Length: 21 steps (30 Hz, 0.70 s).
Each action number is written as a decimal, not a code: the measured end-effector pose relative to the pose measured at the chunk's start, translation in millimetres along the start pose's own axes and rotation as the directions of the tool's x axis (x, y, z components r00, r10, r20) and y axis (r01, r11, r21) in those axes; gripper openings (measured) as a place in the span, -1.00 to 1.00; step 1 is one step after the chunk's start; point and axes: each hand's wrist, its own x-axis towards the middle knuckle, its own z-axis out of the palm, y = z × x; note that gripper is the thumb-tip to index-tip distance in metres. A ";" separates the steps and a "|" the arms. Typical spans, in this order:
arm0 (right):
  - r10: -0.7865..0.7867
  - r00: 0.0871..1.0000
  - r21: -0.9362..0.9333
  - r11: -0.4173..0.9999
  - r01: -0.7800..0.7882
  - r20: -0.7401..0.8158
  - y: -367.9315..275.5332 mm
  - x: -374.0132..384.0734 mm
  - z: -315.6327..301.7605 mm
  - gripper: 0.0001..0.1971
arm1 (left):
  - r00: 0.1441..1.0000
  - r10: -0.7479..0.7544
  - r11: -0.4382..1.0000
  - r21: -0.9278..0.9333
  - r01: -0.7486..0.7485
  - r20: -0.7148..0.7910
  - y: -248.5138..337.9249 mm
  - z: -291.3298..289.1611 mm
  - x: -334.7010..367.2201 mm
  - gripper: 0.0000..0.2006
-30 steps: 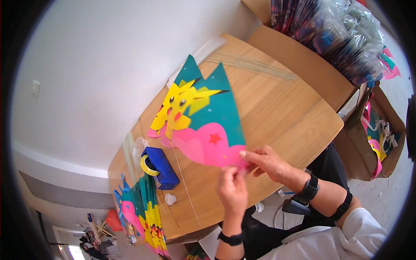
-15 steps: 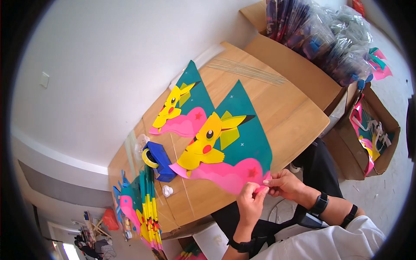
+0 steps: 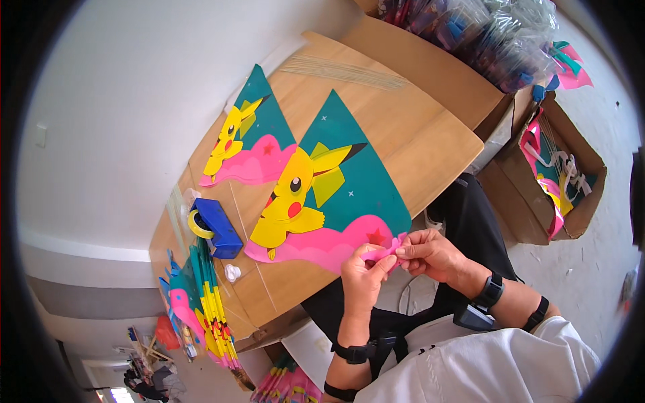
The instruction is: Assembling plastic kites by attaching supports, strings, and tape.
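A triangular kite sail (image 3: 356,168), teal with a yellow cartoon animal and a pink wavy border, lies on the wooden table with its lower right corner over the front edge. My left hand (image 3: 363,279) pinches the pink border at that corner. Close beside it, my right hand (image 3: 433,255) grips the same corner between thumb and fingers, and the pink cloth is bunched between the two hands. What else the fingertips may hold is hidden. Behind and to the left lies a second matching kite sail (image 3: 265,121), partly overlapped by the first.
A blue tape dispenser (image 3: 225,235) with yellow tape and a small white spool (image 3: 232,273) sit left. Rolled kites (image 3: 211,302) lie at the table's left end. Thin rods (image 3: 342,70) lie along the back. Cardboard boxes of wrapped bundles (image 3: 410,74) and kite parts (image 3: 584,221) stand right.
The whole view has shifted, so the table sits further left and higher. Both hands keep their hold on the pink corner, which is now more folded and bunched.
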 end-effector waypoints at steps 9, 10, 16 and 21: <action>0.098 0.995 -0.777 -0.628 0.042 -0.026 20.9 5.6 -16.5 -0.87 | 0.907 0.206 0.937 0.342 -0.074 -0.368 59.5 -87.7 115.1 -0.91; 0.194 0.978 -0.762 -0.644 0.068 -0.076 19.8 6.3 -13.8 -0.86 | 0.888 0.264 0.886 0.458 -0.070 -0.376 64.3 -93.2 130.8 -0.89; -0.407 0.705 -0.764 -0.572 0.299 0.581 -14.8 30.5 3.3 -0.81 | 0.956 0.232 0.438 0.858 -0.269 0.182 45.3 -72.4 144.1 -0.73; -0.327 0.631 -0.675 -0.584 0.451 0.704 -24.5 52.0 -22.7 -0.83 | 0.789 0.445 0.164 0.827 -0.538 0.425 -0.3 -39.9 102.3 -0.75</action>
